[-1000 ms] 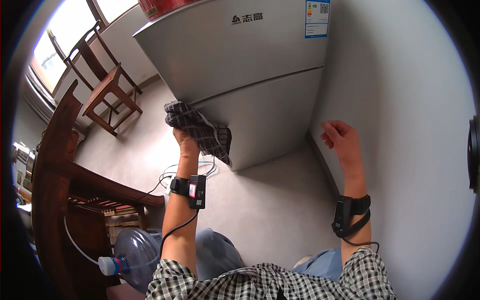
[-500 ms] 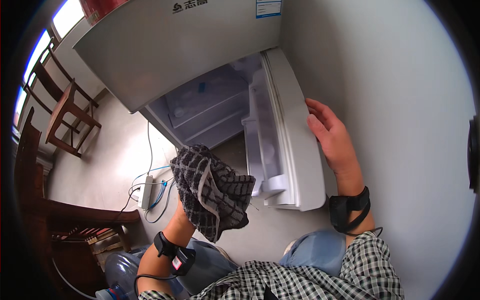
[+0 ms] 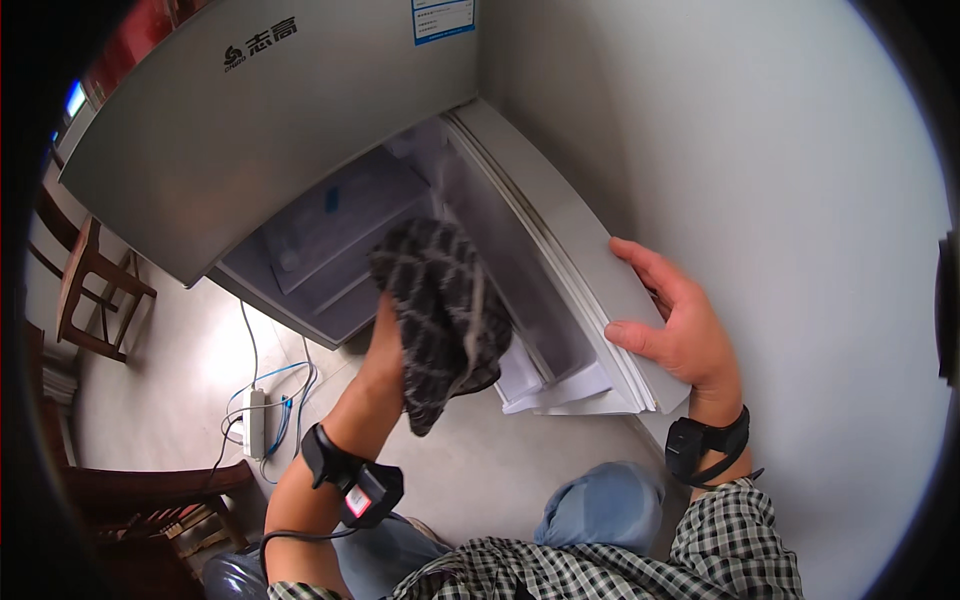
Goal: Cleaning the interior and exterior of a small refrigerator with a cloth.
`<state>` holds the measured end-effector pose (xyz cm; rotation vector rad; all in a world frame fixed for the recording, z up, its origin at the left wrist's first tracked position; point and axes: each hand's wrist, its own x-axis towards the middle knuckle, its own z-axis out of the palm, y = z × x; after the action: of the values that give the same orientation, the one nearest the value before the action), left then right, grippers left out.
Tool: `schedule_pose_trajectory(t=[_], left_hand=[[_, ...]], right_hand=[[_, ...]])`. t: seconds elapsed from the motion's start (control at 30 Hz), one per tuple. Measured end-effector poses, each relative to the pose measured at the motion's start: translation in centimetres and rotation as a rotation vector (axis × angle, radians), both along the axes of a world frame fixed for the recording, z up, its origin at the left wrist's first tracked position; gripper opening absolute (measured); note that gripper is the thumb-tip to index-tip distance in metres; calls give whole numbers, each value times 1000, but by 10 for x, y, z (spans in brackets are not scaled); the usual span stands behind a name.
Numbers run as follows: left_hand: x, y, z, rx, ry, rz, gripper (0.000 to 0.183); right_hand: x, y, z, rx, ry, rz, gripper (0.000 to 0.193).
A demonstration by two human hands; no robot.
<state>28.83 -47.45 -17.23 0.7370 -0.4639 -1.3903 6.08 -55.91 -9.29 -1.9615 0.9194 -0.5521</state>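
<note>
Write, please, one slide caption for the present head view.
Left hand holds a dark checked cloth by the open lower fridge compartment, while the right hand rests on its door.

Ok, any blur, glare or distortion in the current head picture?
In the head view, the checked towel looks smeared, probably by motion; the same view shows glare whitening the floor up and left of the power strip; its fisheye bows the refrigerator's upper door, with the corners black.

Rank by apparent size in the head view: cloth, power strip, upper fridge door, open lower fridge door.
Largest to smallest:
1. Upper fridge door
2. Open lower fridge door
3. Cloth
4. Power strip

Picture area only; the strip, down on the floor, looks smaller for being farther away.
</note>
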Motion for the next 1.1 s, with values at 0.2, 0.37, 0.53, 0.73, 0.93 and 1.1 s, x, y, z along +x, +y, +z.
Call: schedule_pose_trajectory(t=[0.2,0.37,0.53,0.73,0.93,1.1], left_hand=[[-45,-75,-1,-113,-674,282,22],[-44,-70,11,-148,-185,239,15],[-6,-108,-12,-46,-272,383,18],[48,-150,20,61,-399,582,19],[10,-102,32,58,-336,229,21],[-15,-78,31,62,-385,288,24]], right_hand=[[-1,1,1,63,-100,26,62],[-3,1,-1,38,-78,18,61],[-2,3,-1,-31,-55,44,58],[4,8,-2,-125,-79,68,56],[4,7,-2,-78,-39,20,53],[11,7,-2,-64,-54,16,51]])
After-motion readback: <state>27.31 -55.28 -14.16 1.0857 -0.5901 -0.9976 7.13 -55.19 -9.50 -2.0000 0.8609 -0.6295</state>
